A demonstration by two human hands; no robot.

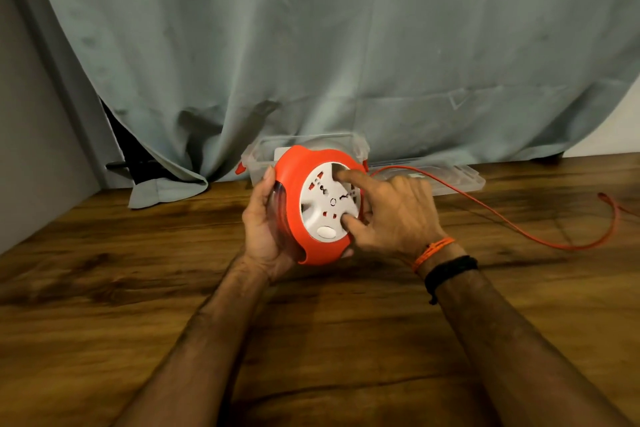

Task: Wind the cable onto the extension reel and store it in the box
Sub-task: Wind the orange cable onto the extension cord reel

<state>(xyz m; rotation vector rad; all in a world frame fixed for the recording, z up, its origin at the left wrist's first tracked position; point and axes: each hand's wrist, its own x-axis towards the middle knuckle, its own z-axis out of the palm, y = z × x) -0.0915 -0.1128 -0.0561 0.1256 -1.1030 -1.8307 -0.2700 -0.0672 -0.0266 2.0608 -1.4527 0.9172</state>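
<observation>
An orange extension reel with a white socket face is held tilted above the wooden table. My left hand grips its left rim and underside. My right hand rests on the white face, with its index finger and thumb pushed into two recesses of the centre disc. The orange cable leaves the reel's right side, runs across the table to the right and curls back near the right edge. A clear plastic box stands open right behind the reel, partly hidden by it.
The clear box lid lies flat to the right of the box, under the cable's start. A grey-green curtain hangs along the table's far edge. A grey wall bounds the left side. The wooden table spreads all around the hands.
</observation>
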